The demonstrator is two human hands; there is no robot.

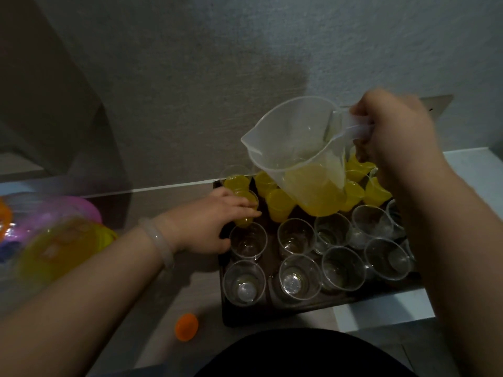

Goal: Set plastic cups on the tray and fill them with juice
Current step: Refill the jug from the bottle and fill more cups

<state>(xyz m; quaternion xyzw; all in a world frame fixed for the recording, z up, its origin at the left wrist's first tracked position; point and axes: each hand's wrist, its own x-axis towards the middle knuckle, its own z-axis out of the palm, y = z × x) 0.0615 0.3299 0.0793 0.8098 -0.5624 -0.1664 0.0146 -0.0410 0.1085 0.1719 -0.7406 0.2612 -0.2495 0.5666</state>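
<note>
The right hand (pixel 394 131) tight around the handle of a tilted clear plastic juice jug (pixel 299 164), the left hand (pixel 215 224) with fingers round a juice-filled clear plastic cup (pixel 243 222).

Filled cups (pixel 277 208) at tray (pixel 226 308) back, empty cups (pixel 296 278) in front; pitcher (pixel 299 164) above them; cap (pixel 186 326) left of tray.
</note>
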